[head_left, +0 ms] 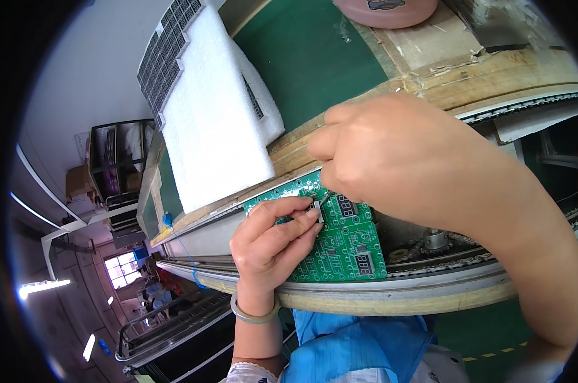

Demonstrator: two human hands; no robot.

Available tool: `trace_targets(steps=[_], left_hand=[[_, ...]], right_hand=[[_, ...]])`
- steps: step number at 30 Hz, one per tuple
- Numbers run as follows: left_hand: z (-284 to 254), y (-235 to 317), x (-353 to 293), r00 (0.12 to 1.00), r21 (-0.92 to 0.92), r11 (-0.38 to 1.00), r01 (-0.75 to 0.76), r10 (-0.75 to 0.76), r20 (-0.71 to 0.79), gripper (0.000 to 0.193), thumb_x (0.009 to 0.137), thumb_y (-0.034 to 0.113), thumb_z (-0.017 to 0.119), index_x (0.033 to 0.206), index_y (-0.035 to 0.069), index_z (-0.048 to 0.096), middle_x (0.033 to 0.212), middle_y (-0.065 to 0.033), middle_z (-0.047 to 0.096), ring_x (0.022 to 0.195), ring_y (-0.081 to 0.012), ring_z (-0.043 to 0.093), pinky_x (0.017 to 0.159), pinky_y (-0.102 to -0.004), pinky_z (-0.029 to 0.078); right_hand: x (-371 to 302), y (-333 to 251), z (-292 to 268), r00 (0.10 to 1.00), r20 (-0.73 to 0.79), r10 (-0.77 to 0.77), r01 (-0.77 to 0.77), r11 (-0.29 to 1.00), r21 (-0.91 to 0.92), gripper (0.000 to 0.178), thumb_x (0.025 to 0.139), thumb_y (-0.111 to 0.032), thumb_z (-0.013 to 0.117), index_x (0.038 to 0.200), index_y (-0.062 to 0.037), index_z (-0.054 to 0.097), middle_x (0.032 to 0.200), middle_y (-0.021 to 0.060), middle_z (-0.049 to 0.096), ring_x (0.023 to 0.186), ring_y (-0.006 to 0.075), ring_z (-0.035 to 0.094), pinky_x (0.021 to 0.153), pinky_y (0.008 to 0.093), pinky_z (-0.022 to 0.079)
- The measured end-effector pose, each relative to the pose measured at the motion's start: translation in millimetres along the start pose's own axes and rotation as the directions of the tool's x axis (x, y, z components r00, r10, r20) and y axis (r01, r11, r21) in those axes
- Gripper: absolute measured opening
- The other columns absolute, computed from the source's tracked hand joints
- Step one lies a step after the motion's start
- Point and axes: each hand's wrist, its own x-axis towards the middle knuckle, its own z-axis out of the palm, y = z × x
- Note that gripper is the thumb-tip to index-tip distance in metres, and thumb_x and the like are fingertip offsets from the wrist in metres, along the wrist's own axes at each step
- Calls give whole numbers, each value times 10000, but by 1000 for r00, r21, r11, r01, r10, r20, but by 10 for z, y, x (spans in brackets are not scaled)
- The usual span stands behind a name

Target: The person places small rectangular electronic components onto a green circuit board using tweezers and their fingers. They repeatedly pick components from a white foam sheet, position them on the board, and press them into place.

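Circuit board: a green circuit board (340, 246) printed with white markings lies flat on the near edge of the workbench, over the conveyor rail, just in front of the person's body.
Displays: small dark number displays (363, 263) sit on the board, one near its lower right corner, another half hidden under the right hand.
Small part: a tiny pale component (317, 210) stands on the upper middle of the board, between the two hands.
Left hand: the left hand (273, 246) rests on the left half of the board, fingers curled, thumb and forefinger pinched on the small part; a pale bangle (254, 314) circles the wrist.
Right hand: the right hand (391, 156) comes in from the right, closed in a loose fist above the board's top edge, holding a thin dark tool (324, 198) whose tip meets the part.
Rail: a metal conveyor rail (429, 284) with a chain (467, 258) runs under and to the right of the board.
Foam: white foam sheets (215, 108) lie stacked on the green bench mat (314, 57) behind the board, well apart from it.
Tray: a grey gridded tray (161, 60) shows under the foam.
Clothing: a blue garment (359, 348) shows at the lower edge.
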Motion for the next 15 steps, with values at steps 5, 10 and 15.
trace_targets(steps=[5, 10, 15], left_hand=[[-6, -13, 1, 1000, -5, 1000, 5, -5, 6, 220, 687, -15, 870, 889, 9, 786, 965, -111, 757, 779, -197, 711, 718, -305, 565], [1, -18, -4, 1000, -14, 1000, 2, -2, -1, 219, 692, -15, 871, 892, 9, 786, 969, -112, 758, 784, -200, 710, 718, -304, 564], [-1, -15, -4, 1000, -6, 1000, -4, 4, 1, 216, 694, -17, 871, 892, 10, 787, 967, -112, 757, 783, -203, 711, 716, -306, 564]], right_hand=[[41, -9, -84, 995, 101, 13, -15, 1000, 15, 103, 702, -145, 679, 659, -52, 685, 782, 47, 629, 866, 247, 653, 726, 385, 555], [68, -29, -115, 984, 173, 37, -39, 999, 13, 105, 708, -147, 681, 654, -57, 688, 783, 42, 632, 868, 241, 653, 733, 388, 555], [39, -8, 9, 998, 63, -6, 9, 999, -40, 102, 700, -149, 686, 642, -65, 685, 770, 36, 630, 860, 233, 650, 719, 382, 551]])
